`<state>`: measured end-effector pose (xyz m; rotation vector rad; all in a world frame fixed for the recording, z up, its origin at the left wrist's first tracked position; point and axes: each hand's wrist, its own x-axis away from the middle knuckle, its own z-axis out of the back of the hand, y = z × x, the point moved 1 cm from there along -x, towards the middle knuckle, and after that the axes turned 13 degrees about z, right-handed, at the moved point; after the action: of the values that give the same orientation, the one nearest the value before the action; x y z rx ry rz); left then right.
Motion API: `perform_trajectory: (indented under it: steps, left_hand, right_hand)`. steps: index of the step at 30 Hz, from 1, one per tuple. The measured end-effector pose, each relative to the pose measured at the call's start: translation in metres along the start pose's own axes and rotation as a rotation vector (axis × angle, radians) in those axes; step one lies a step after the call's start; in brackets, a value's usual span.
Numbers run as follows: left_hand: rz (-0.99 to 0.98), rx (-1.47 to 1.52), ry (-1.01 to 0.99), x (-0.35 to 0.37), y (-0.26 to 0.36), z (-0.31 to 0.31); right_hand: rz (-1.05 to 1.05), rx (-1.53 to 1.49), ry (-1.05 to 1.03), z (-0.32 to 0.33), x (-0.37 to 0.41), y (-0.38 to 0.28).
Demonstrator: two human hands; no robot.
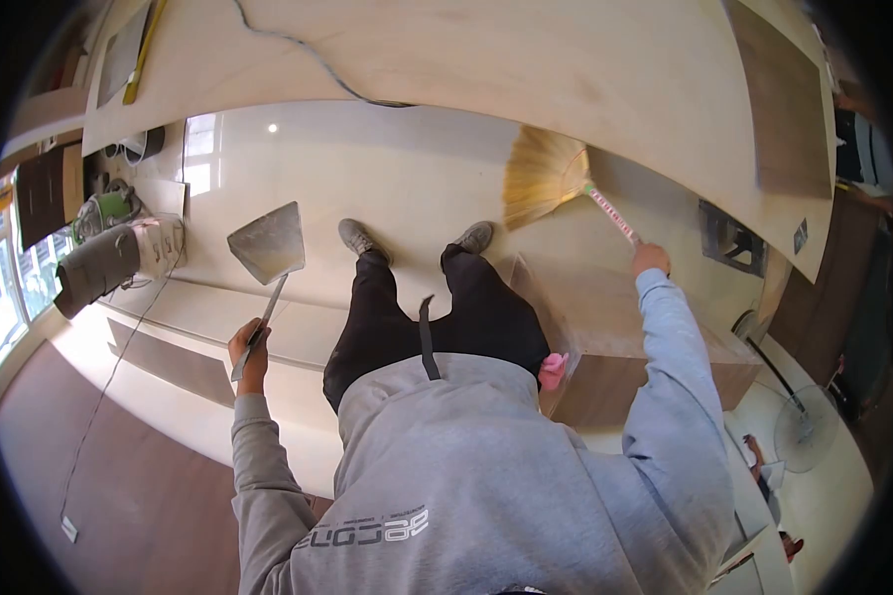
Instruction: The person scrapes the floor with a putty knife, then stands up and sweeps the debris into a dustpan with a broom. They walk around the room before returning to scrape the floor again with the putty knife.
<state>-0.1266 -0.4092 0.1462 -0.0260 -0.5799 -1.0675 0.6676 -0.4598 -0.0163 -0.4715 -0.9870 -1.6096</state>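
Observation:
My left hand [249,349] is closed round the handle of a grey metal dustpan [270,244], whose pan hangs over the pale floor left of my feet. On the right, my right hand [651,260] grips the red-and-white handle of a straw broom [546,177]. The broom's yellow bristles are fanned out to the left, near the edge of the large pale panel and right of my right shoe. Dustpan and broom are well apart, with both my shoes between them.
A large pale panel [526,50] with a cable spans the top. Wooden boxes [615,367] stand at my right, near a fan [805,426]. At left are a green machine [104,210], a rolled bag and a trailing cord. Parts of other people show at the right edge.

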Motion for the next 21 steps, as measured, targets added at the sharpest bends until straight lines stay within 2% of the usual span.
perform_trajectory:
  steps: [1,3,7,11,13,15,21]
  left_hand:
    - [0.06,-0.017,-0.079,0.0,0.009,0.0]
    - [0.004,-0.022,-0.075,0.002,0.017,-0.001]
    - [-0.065,-0.023,-0.098,0.005,0.029,-0.002]
    - [-0.084,0.054,-0.12,0.003,0.037,-0.006]
    - [-0.138,-0.013,-0.099,0.001,0.042,-0.009]
    - [-0.152,0.007,-0.1,-0.002,0.043,-0.016]
    - [-0.224,-0.001,-0.148,0.002,0.073,-0.009]
  right_hand:
    - [-0.005,-0.015,-0.01,0.006,0.002,0.009]
    - [0.042,-0.013,0.107,0.018,0.014,0.025]
    - [0.071,-0.191,0.144,0.044,0.06,0.042]
    - [0.119,-0.401,0.133,0.079,0.152,0.01]
    - [0.166,-0.469,0.209,0.083,0.177,-0.009]
    - [0.229,-0.496,0.241,0.046,0.163,-0.034]
    - [0.267,-0.517,0.253,0.02,0.091,-0.118]
